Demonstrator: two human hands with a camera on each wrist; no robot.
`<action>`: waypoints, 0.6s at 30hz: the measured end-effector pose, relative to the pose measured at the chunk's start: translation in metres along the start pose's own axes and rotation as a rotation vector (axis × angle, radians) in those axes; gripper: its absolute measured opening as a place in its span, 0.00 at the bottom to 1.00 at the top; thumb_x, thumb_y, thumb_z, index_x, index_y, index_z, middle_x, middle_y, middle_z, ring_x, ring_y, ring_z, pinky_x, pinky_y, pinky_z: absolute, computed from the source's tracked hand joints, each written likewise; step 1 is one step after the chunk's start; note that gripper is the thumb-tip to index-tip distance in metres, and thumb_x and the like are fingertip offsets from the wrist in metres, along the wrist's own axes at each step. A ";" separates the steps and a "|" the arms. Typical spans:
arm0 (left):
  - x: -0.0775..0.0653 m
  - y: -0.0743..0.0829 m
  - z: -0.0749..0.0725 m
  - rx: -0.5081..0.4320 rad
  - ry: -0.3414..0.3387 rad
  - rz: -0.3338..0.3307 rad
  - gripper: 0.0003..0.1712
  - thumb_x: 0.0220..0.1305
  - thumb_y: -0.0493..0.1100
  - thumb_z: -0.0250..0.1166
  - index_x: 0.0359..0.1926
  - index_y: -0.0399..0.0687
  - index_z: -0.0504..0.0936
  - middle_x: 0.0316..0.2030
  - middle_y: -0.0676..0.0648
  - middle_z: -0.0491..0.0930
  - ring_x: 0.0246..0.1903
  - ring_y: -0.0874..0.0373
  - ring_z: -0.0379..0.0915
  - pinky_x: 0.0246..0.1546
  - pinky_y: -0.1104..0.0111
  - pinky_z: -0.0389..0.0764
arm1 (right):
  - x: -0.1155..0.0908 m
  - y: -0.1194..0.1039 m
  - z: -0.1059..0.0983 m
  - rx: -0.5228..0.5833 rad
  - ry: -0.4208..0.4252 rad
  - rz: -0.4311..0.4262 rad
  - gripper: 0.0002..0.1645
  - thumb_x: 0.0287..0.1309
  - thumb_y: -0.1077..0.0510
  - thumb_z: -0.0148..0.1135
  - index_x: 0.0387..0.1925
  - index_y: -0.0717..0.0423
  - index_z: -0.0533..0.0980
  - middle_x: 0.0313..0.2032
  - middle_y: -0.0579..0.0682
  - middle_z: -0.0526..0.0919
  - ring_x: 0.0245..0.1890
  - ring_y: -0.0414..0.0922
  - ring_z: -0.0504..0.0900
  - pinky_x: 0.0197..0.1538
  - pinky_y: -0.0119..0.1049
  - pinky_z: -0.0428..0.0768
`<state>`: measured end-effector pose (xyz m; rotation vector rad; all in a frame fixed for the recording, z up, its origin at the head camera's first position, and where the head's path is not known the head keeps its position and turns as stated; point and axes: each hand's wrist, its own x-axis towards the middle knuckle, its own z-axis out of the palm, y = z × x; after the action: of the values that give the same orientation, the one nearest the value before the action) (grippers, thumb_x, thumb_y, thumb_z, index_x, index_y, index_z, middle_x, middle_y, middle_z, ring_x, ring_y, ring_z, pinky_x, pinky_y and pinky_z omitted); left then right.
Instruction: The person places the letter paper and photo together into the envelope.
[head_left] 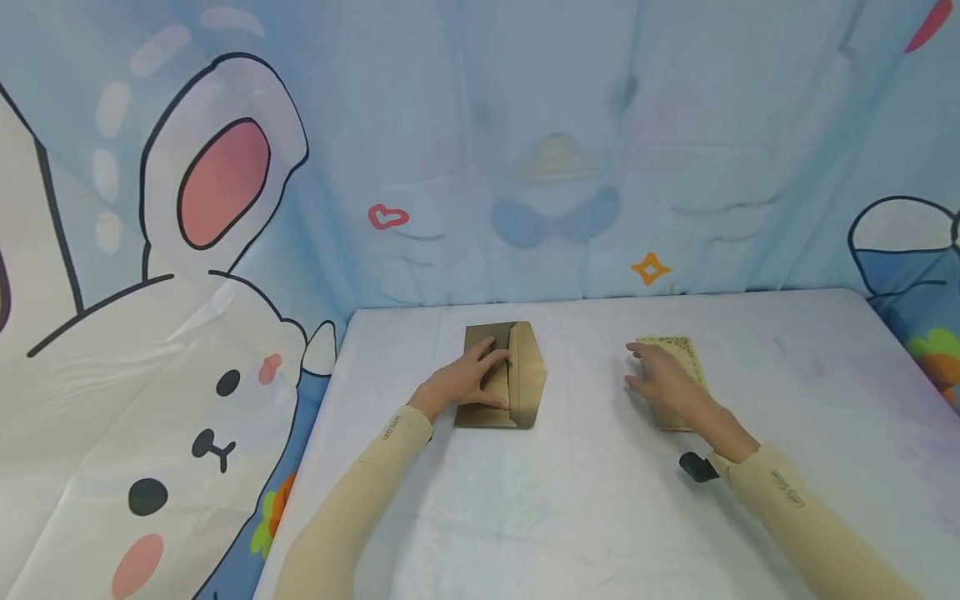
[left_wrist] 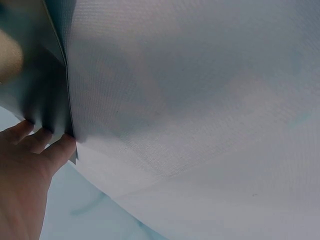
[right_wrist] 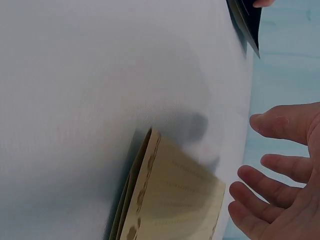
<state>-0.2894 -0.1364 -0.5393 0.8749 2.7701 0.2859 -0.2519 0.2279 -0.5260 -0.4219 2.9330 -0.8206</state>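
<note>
A gold-brown envelope lies on the table's left part, its pointed flap unfolded to the right. My left hand rests on it with fingers spread, the tips near the opening edge. In the left wrist view, that hand's fingertips touch the envelope, which looks dark there. To the right lies a cream folded card with a patterned border, partly covered by my right hand in the head view. Seen from the right wrist, the hand is apart from the card, fingers spread and holding nothing.
A white cloth covers the table. Behind it hangs a light blue printed curtain, and a rabbit print fills the left side. A black wrist device sits by the right sleeve.
</note>
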 end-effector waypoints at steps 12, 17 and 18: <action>-0.001 0.002 -0.002 -0.049 -0.010 0.003 0.54 0.43 0.74 0.62 0.69 0.67 0.51 0.72 0.44 0.40 0.69 0.48 0.48 0.60 0.55 0.67 | -0.015 0.029 -0.009 -0.019 0.045 0.038 0.36 0.57 0.58 0.58 0.63 0.71 0.57 0.60 0.76 0.56 0.59 0.73 0.55 0.57 0.66 0.56; 0.000 0.002 -0.002 -0.045 -0.018 -0.007 0.55 0.42 0.75 0.61 0.69 0.68 0.50 0.72 0.43 0.40 0.69 0.47 0.48 0.60 0.55 0.67 | -0.021 0.036 -0.009 -0.030 0.082 0.040 0.40 0.55 0.57 0.60 0.63 0.72 0.56 0.59 0.78 0.55 0.57 0.75 0.54 0.54 0.69 0.57; -0.001 0.002 -0.001 -0.045 -0.022 -0.009 0.55 0.42 0.75 0.60 0.69 0.68 0.49 0.72 0.44 0.39 0.69 0.48 0.47 0.60 0.55 0.67 | -0.023 0.037 -0.008 -0.029 0.084 0.048 0.41 0.54 0.57 0.61 0.63 0.72 0.55 0.60 0.78 0.54 0.57 0.76 0.54 0.54 0.69 0.56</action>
<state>-0.2880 -0.1350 -0.5373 0.8490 2.7359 0.3335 -0.2402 0.2692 -0.5384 -0.3246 3.0221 -0.8107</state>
